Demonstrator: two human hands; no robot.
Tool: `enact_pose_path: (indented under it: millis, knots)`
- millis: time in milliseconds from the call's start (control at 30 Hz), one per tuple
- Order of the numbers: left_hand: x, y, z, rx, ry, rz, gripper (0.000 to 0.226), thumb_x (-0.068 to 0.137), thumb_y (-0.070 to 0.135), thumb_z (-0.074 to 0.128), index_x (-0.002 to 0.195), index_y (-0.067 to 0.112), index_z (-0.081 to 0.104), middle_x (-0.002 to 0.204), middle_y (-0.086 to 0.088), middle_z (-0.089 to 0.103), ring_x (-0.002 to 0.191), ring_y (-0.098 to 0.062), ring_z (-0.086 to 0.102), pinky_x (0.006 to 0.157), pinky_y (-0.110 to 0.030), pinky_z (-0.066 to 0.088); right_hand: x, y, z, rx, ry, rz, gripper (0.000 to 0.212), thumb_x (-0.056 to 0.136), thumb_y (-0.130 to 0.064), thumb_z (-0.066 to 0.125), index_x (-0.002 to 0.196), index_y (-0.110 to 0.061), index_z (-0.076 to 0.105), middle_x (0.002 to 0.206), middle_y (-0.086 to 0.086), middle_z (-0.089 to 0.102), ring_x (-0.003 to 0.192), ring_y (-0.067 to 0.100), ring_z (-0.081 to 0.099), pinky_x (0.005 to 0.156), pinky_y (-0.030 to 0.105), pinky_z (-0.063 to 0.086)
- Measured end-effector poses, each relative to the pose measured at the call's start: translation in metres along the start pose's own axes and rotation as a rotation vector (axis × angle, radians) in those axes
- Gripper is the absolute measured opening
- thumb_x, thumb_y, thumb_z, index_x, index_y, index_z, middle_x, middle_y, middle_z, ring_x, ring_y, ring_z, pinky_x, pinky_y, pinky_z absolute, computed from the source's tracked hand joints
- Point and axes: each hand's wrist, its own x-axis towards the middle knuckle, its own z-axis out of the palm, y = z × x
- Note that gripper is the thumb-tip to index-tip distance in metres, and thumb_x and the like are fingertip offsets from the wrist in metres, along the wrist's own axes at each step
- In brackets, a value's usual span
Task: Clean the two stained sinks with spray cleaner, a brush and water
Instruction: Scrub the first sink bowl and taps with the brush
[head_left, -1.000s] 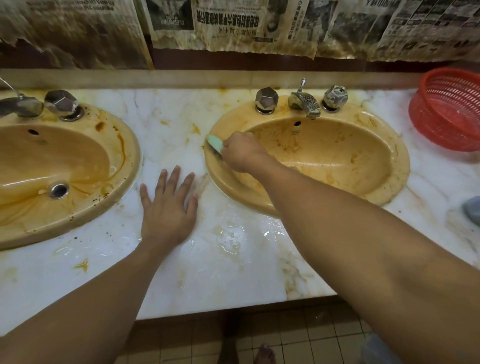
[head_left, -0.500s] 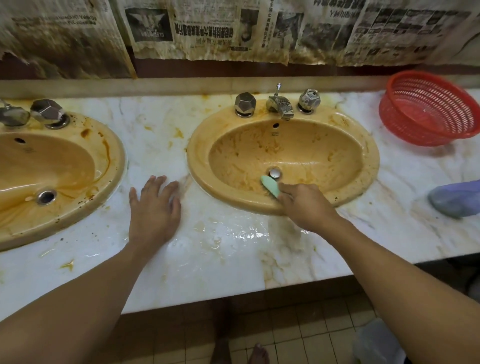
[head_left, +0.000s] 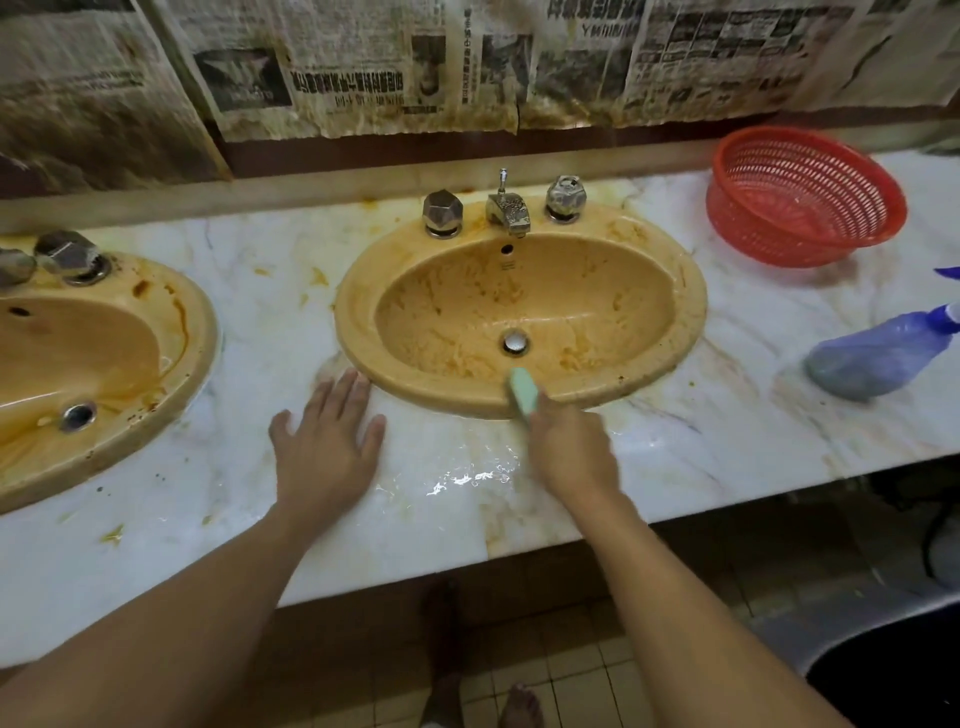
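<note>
Gripping the green brush, the right hand points it up-left across the sink rim.

1. Left grip lies palm down on the surface, fingers straight and slightly spread, pointing to 12 o'clock
2. Left forearm, bare, comes in from 7 o'clock
3. Right grip is curled round a brush, knuckles up
4. Right forearm, bare, comes in from 5 o'clock, pointing to 11 o'clock
</note>
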Motion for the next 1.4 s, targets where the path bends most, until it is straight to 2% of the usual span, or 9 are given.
enact_pose_path:
  millis: [167,333,567,767,900,1067,1167,1267,1400]
  knots:
    - [-0.001,-0.018,-0.003,0.057,0.021,0.123,0.063,0.106,0.058,0.016,0.164,0.036,0.027,0.171,0.013,0.025,0.157,-0.011,0.020,0.114,-0.052,0.022,0.009,0.056,-0.029,0.029,0.179,0.065,0.039,0.109,-0.031,0.035,0.138,-0.023,0.060,0.102,0.016,0.069,0.102,0.041,0.061,0.084,0.047,0.053]
    - [-0.005,-0.009,0.002,-0.009,0.029,0.057,0.062,0.105,0.057,0.018,0.163,0.036,0.026,0.174,0.007,0.018,0.160,-0.012,0.009,0.123,-0.057,0.009,-0.016,-0.029,0.038,-0.023,-0.046,-0.139,0.049,0.103,-0.023,0.039,0.151,-0.033,0.041,0.104,0.016,0.068,0.099,0.040,0.065,0.078,0.043,0.049]
    - [-0.007,-0.014,0.003,-0.030,0.012,-0.081,0.068,0.101,0.064,0.015,0.164,0.039,0.019,0.175,0.007,0.007,0.161,-0.013,0.000,0.124,-0.064,-0.003,-0.002,-0.118,0.060,-0.081,-0.158,-0.234,0.036,0.097,-0.012,0.051,0.133,-0.013,0.056,0.117,0.015,0.066,0.111,0.038,0.065,0.081,0.039,0.051]
    - [-0.006,-0.014,0.003,-0.032,-0.006,-0.078,0.069,0.101,0.063,0.014,0.165,0.038,0.018,0.175,0.007,0.005,0.161,-0.014,-0.002,0.124,-0.065,-0.003,-0.007,-0.038,0.029,-0.033,-0.052,-0.125,0.038,0.100,-0.019,0.043,0.135,-0.026,0.058,0.108,0.015,0.068,0.101,0.040,0.063,0.071,0.038,0.041]
    - [-0.005,-0.011,0.004,-0.029,0.003,-0.074,0.068,0.101,0.061,0.014,0.164,0.036,0.021,0.175,0.004,0.010,0.161,-0.017,0.001,0.122,-0.068,-0.001,-0.003,-0.010,0.013,0.035,0.033,-0.037,0.037,0.106,-0.026,0.039,0.135,-0.023,0.061,0.094,0.011,0.062,0.095,0.037,0.060,0.074,0.041,0.052]
    - [-0.008,-0.002,0.000,-0.076,0.045,-0.100,0.065,0.100,0.054,0.022,0.157,0.026,0.039,0.163,-0.009,0.035,0.156,-0.029,0.021,0.119,-0.071,0.010,-0.009,-0.045,0.046,0.003,-0.043,-0.201,0.045,0.105,-0.023,0.044,0.149,-0.029,0.048,0.111,0.015,0.067,0.103,0.039,0.063,0.076,0.041,0.049]
    - [-0.007,0.011,-0.002,-0.113,0.046,-0.172,0.058,0.100,0.044,0.034,0.152,0.021,0.045,0.154,-0.013,0.039,0.150,-0.034,0.030,0.117,-0.074,0.014,-0.008,-0.011,0.025,0.033,0.042,-0.121,0.040,0.106,-0.026,0.042,0.145,-0.030,0.053,0.108,0.015,0.069,0.103,0.040,0.062,0.080,0.043,0.053]
    - [-0.004,0.033,-0.001,-0.175,0.014,-0.286,0.055,0.101,0.038,0.042,0.153,0.020,0.040,0.158,-0.013,0.032,0.156,-0.033,0.016,0.118,-0.077,0.004,0.002,0.053,-0.013,0.053,0.187,0.037,0.039,0.108,-0.032,0.037,0.140,-0.025,0.059,0.109,0.017,0.071,0.106,0.042,0.061,0.085,0.046,0.053]
    - [-0.013,0.083,0.010,-0.163,-0.041,-0.295,0.070,0.102,0.053,0.034,0.161,0.015,0.024,0.172,-0.008,0.014,0.160,-0.029,-0.006,0.115,-0.077,-0.009,0.032,0.085,-0.036,0.132,0.295,0.113,0.041,0.106,-0.024,0.043,0.144,-0.021,0.058,0.108,0.019,0.070,0.107,0.042,0.060,0.089,0.049,0.055]
